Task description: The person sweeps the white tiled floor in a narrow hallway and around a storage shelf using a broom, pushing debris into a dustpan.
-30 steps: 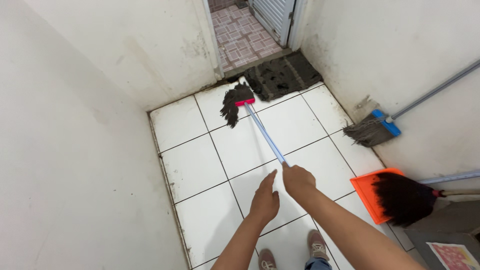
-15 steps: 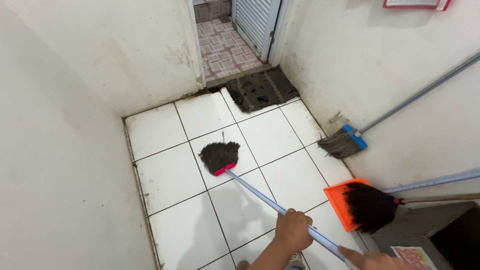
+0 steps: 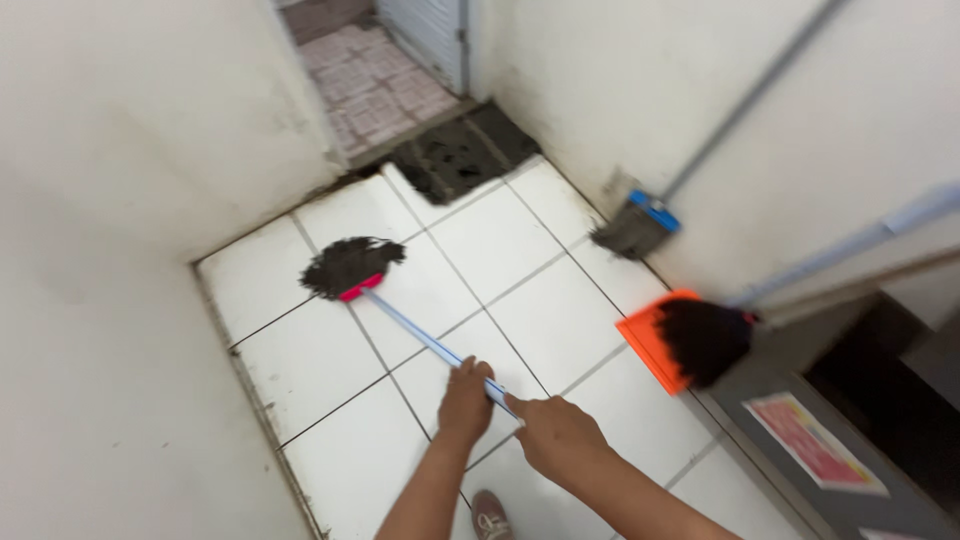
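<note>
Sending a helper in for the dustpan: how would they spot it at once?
Look along the right-hand wall, where long handles lean. At its foot, on the white tiled floor, lies the orange dustpan, with a dark broom head resting in it. Nothing else there is orange.

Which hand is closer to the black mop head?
The left hand. It grips the blue handle nearer the mop head; the right hand holds it farther back.
</note>
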